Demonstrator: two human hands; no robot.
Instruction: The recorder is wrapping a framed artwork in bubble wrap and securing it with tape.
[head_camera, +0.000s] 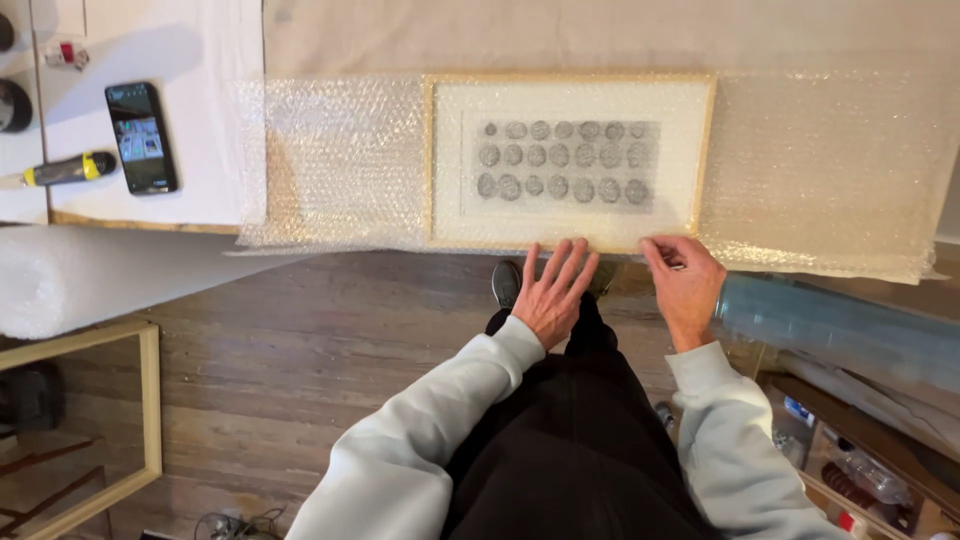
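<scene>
Pale wooden picture frame (571, 79) lies on glossy, dimpled plastic bubble wrap (335, 165)

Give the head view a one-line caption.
Both hands, left and right, rest at the near edge of a framed print lying on bubble wrap.

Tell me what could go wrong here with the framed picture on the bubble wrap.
The framed picture lies at the table's near edge, where the left hand and right hand touch it; a pull could tip it onto the floor. The bubble wrap overhangs that edge and may slide. The phone and screwdriver nearby could get snagged.
</scene>
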